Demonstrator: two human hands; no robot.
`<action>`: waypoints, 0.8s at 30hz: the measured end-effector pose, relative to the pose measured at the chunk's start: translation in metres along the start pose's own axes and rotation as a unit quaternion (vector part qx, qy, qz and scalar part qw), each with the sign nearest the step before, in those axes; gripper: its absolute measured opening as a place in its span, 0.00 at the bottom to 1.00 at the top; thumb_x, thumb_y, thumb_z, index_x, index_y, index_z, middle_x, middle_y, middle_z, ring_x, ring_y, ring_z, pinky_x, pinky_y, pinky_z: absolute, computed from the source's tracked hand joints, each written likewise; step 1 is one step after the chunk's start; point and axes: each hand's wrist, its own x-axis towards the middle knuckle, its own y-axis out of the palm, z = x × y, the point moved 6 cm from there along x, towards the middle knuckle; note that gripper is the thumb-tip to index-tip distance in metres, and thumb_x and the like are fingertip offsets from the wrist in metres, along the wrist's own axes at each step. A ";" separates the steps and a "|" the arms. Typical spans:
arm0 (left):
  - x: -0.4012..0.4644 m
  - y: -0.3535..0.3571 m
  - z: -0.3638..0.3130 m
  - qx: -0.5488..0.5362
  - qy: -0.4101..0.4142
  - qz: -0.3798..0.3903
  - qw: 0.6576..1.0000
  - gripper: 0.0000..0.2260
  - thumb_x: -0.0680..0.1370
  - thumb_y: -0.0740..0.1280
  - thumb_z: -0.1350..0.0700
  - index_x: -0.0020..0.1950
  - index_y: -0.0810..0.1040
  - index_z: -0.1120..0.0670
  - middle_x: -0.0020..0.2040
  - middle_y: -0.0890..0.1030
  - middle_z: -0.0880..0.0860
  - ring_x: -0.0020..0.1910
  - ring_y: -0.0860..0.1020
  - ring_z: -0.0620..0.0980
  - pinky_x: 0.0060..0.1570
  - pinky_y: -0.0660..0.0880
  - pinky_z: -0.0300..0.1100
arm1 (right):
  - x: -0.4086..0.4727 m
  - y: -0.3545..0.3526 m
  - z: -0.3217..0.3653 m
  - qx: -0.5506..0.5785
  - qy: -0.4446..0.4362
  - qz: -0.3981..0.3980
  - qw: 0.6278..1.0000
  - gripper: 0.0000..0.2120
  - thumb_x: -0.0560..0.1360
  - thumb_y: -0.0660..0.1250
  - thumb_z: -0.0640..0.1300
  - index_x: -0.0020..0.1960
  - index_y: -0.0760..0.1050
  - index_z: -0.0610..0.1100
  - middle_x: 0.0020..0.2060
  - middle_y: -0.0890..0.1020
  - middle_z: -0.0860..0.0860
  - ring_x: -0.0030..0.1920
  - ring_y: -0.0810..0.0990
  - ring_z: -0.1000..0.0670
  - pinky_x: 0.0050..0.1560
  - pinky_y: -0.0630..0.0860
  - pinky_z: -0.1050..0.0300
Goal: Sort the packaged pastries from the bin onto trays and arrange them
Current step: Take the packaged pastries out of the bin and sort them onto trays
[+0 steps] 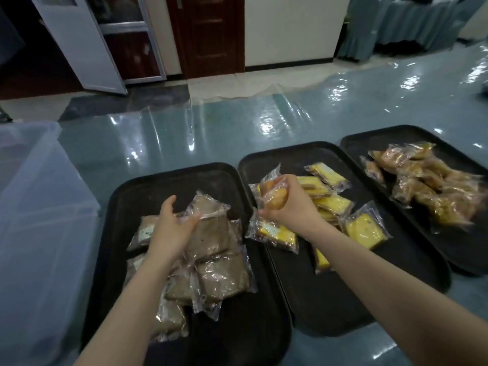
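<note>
Dark wooden door (211,35) in white wall (290,27), open glass-panelled door (105,40) beside it.

The room I work in is dim and the picture is soft overall, with light from overhead breaking into white glare patches on the glossy plastic table cover (237,122) — brightest toward the far right. The black trays (148,186) swallow detail, and the clear wrappers (211,207) throw small glints. Straight lines bow at the edges — wide-angle distortion — and the far-right pastries (449,204) smear with blur.
</note>
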 end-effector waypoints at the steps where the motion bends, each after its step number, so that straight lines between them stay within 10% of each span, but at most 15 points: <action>1: -0.004 0.003 0.000 0.027 0.003 -0.018 0.999 0.33 0.75 0.69 0.49 0.75 0.56 0.46 0.75 0.61 0.51 0.71 0.64 0.53 0.63 0.65 0.49 | -0.003 -0.005 -0.012 0.001 0.015 -0.005 1.000 0.33 0.61 0.81 0.51 0.57 0.63 0.59 0.48 0.77 0.58 0.45 0.79 0.59 0.35 0.74 0.67; 5: -0.024 0.038 -0.019 0.072 0.101 0.003 0.992 0.23 0.76 0.66 0.53 0.70 0.65 0.44 0.75 0.60 0.45 0.73 0.59 0.48 0.68 0.61 0.50 | -0.020 -0.036 -0.054 0.006 0.038 -0.037 0.999 0.32 0.62 0.79 0.58 0.57 0.62 0.60 0.49 0.76 0.62 0.45 0.76 0.62 0.36 0.71 0.70; 13: -0.058 0.154 -0.078 0.072 0.164 0.098 0.979 0.17 0.76 0.66 0.54 0.61 0.70 0.37 0.59 0.75 0.42 0.43 0.73 0.31 0.41 0.71 0.33 | -0.029 -0.161 -0.126 0.037 0.036 -0.138 0.989 0.31 0.63 0.79 0.54 0.59 0.65 0.58 0.50 0.78 0.59 0.47 0.79 0.62 0.39 0.73 0.69; 24: -0.082 0.359 -0.150 -0.067 0.087 0.070 0.991 0.16 0.77 0.66 0.61 0.63 0.74 0.48 0.57 0.78 0.41 0.59 0.74 0.38 0.54 0.71 0.35 | -0.007 -0.389 -0.284 -0.184 -0.007 -0.243 0.952 0.41 0.64 0.79 0.48 0.71 0.63 0.48 0.69 0.68 0.50 0.70 0.63 0.49 0.69 0.58 0.58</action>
